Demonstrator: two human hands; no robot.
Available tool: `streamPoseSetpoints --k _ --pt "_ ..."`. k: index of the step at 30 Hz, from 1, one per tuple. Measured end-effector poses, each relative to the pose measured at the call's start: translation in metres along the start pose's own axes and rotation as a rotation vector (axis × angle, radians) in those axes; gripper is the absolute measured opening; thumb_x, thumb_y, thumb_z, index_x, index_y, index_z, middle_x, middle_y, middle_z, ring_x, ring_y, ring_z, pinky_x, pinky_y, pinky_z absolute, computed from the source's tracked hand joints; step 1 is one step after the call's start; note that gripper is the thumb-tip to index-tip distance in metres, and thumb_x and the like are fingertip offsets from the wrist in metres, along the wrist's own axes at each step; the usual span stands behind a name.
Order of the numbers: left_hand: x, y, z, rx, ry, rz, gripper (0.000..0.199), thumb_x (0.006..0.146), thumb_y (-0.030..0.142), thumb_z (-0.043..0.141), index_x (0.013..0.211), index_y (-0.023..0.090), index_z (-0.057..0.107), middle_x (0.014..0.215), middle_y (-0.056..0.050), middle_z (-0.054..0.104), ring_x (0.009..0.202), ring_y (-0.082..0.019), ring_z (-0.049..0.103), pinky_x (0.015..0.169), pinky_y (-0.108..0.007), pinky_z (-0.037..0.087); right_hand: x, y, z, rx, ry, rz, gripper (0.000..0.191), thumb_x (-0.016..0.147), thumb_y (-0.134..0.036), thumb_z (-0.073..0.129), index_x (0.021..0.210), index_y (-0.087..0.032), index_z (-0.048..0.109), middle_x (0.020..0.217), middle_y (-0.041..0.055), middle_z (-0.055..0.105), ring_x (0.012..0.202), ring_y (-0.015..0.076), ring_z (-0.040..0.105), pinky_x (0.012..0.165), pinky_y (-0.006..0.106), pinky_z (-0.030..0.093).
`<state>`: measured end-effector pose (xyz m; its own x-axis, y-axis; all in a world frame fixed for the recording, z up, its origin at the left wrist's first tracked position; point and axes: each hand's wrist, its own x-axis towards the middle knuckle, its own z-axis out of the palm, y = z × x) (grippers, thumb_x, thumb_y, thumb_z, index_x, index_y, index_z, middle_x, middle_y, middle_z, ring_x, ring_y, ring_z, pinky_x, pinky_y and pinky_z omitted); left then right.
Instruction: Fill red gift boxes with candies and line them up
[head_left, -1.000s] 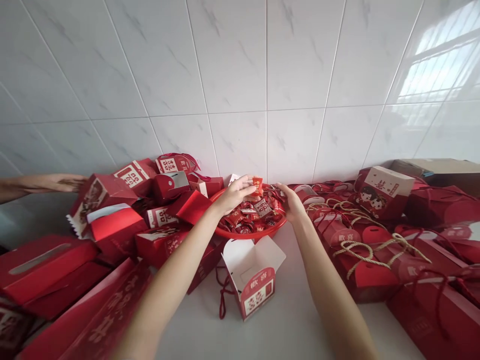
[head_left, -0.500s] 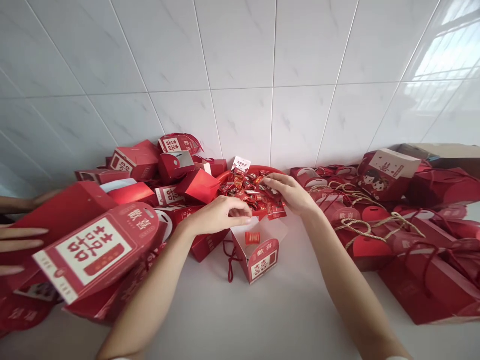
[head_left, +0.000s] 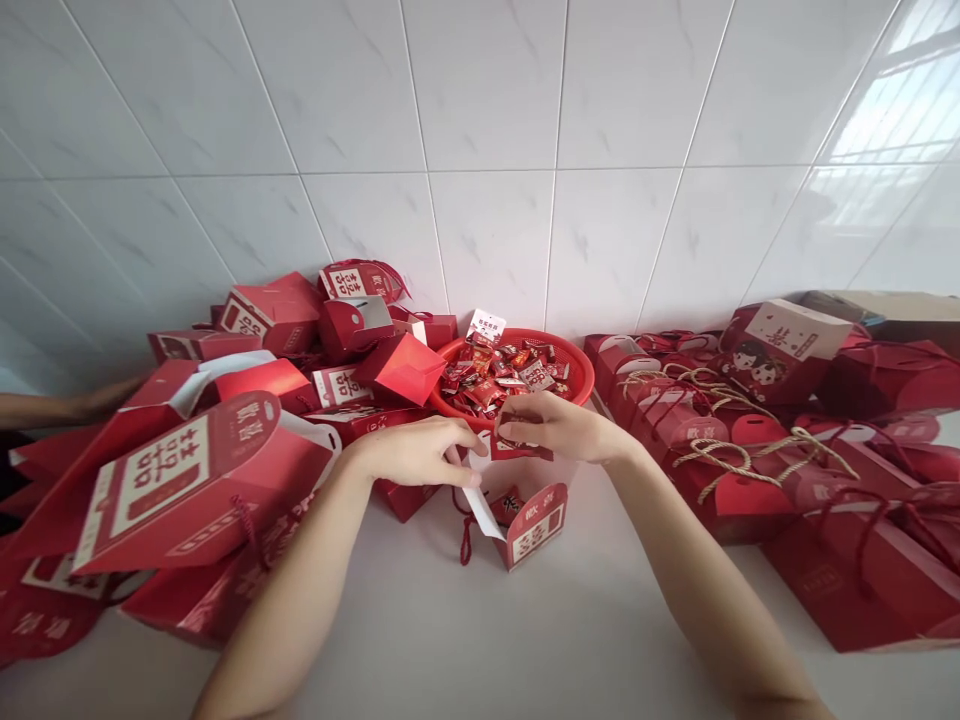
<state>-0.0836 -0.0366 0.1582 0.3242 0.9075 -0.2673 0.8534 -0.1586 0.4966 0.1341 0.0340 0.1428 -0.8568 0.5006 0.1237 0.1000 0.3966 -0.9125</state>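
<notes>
A small red box (head_left: 536,525) with a white inside stands open on the white table, a wrapped candy (head_left: 510,503) lying in it. My left hand (head_left: 424,452) is at the box's left side, fingers closed on its white flap (head_left: 482,512). Above the back of the box is my right hand (head_left: 551,425), its fingers closed round a small dark wrapped candy (head_left: 511,420), partly hidden by them. Just behind both hands sits a red plastic basket (head_left: 586,375) holding many wrapped candies (head_left: 484,385). A red cord (head_left: 466,540) hangs from the box's left side.
Red boxes (head_left: 277,310) are piled on the left, with a large one (head_left: 187,480) nearer. Another person's arm (head_left: 82,405) reaches in at the far left. More red boxes (head_left: 862,570) with cords crowd the right. A tiled wall (head_left: 495,240) rises behind.
My right hand has moved from the basket toward the box. My left hand has come down onto the flap. At the left, the other person's near hand has gone and the large box has shifted.
</notes>
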Motion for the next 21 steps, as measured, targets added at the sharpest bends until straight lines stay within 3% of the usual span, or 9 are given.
streamPoseSetpoints --k 3,6,10,15,18,21 --pt "0.004 0.001 -0.002 0.017 -0.004 0.027 0.039 0.076 0.041 0.072 0.111 0.023 0.073 0.109 -0.005 0.071 0.095 -0.022 0.07 0.077 -0.024 0.051 0.001 0.004 -0.003 -0.116 -0.043 0.007 0.018 0.088 -0.027 0.057 0.073 -0.018 0.057 0.064 -0.004 0.049 0.058 0.0094 0.04 0.052 0.024 0.03" --pt "0.005 0.002 -0.003 0.036 -0.037 0.018 0.047 0.075 0.042 0.073 0.117 0.021 0.071 0.116 -0.007 0.069 0.094 -0.021 0.07 0.078 -0.024 0.05 0.0 0.004 -0.004 -0.199 -0.078 0.042 0.017 0.088 -0.024 0.056 0.072 -0.018 0.059 0.065 -0.0029 0.051 0.059 0.0099 0.04 0.053 0.024 0.031" --pt "0.002 0.001 -0.003 0.038 -0.057 0.041 0.046 0.077 0.042 0.072 0.119 0.022 0.071 0.124 -0.008 0.066 0.093 -0.02 0.069 0.077 -0.023 0.049 -0.003 -0.001 -0.006 -0.181 -0.047 0.007 0.014 0.086 -0.025 0.059 0.078 -0.016 0.067 0.07 -0.0009 0.059 0.064 0.011 0.047 0.058 0.024 0.037" --pt "-0.001 0.002 -0.001 0.066 -0.042 0.051 0.044 0.077 0.042 0.072 0.119 0.027 0.072 0.12 -0.005 0.067 0.1 -0.021 0.066 0.079 -0.022 0.047 0.0 0.002 0.0 -0.255 -0.156 0.058 0.01 0.081 -0.018 0.063 0.082 -0.016 0.073 0.071 0.0003 0.068 0.061 0.012 0.056 0.057 0.023 0.041" --pt "-0.001 0.001 0.0 0.054 -0.042 0.04 0.049 0.077 0.045 0.073 0.121 0.025 0.071 0.119 -0.006 0.066 0.096 -0.021 0.067 0.078 -0.023 0.048 0.001 0.006 0.0 -0.281 0.01 -0.001 0.016 0.081 -0.015 0.062 0.09 -0.019 0.074 0.078 0.0018 0.072 0.07 0.0147 0.063 0.063 0.024 0.046" --pt "-0.002 0.0 0.001 0.048 -0.042 0.043 0.051 0.076 0.047 0.074 0.122 0.024 0.071 0.115 -0.006 0.066 0.094 -0.021 0.067 0.078 -0.024 0.047 -0.008 0.0 -0.01 -0.283 0.144 -0.089 0.013 0.084 -0.022 0.063 0.091 -0.019 0.073 0.083 0.0032 0.072 0.077 0.0167 0.065 0.067 0.026 0.048"
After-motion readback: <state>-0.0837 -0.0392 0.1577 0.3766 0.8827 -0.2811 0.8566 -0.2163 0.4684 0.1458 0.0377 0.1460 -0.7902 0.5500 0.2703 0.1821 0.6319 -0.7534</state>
